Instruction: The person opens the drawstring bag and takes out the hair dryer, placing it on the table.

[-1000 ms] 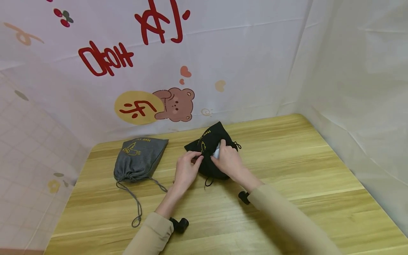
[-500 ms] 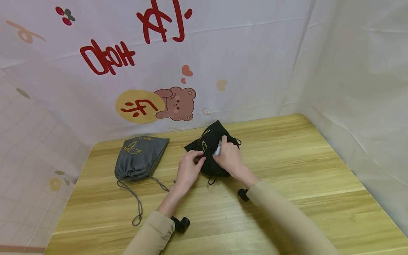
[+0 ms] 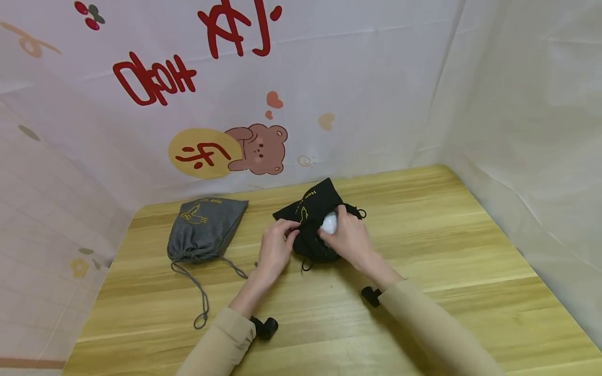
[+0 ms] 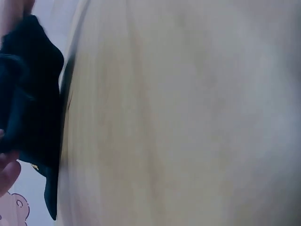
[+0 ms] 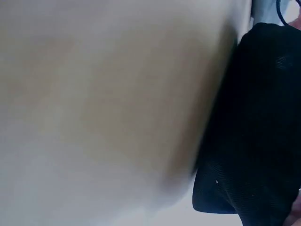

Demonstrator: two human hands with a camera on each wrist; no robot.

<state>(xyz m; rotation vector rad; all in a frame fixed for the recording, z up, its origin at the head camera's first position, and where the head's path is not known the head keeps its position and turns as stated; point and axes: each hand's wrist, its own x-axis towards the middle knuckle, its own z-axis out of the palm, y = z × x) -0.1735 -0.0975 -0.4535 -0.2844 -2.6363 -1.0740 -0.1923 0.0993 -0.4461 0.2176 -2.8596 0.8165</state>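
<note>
A black drawstring bag [image 3: 323, 201] with yellow print lies near the back middle of the table, its mouth spread. The edge of that mouth is pinched between thumb and fingers of my left hand [image 3: 275, 249]. My right hand [image 3: 352, 243] grips a smooth white rounded object [image 3: 330, 223] at the bag's opening; its lower part is hidden by the cloth, so I cannot tell its kind. In the left wrist view, fingertips [image 4: 8, 176] touch the black cloth. Mostly the bag's dark side [image 5: 258, 117] fills the right of the right wrist view.
A grey drawstring bag [image 3: 207, 230] with similar yellow print lies to the left, its cord [image 3: 204, 297] trailing toward the front. The wooden table [image 3: 447, 250] meets a printed cloth backdrop [image 3: 376, 104] behind and a pale sheet on the right.
My right hand has drawn slightly back to the right, and more of the white object shows at the bag's mouth. My left hand keeps its pinch on the edge.
</note>
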